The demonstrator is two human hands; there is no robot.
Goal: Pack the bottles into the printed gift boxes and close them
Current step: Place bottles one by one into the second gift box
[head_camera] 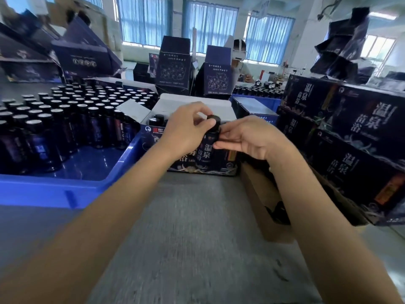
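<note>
Grey table (197, 238) runs forward between a blue crate (54, 191) on the left, its rim just beside the left forearm, and a brown carton (263, 205) on the right, next to stacked boxes (355, 132). Blue-curtained windows (144, 20) line the far wall. Ahead stands the open box (195, 106), flaps up, with a few caps showing inside. Both hands hold one bottle (207, 150) upright at its near wall. The left hand (186, 132) is curled round the neck and the right hand (247, 137) pinches the side. Rows of bottles (65, 119) fill the crate.

Bright daylight thru curtained windows (210, 29); fisheye warp at edges; slight motion blur.
</note>
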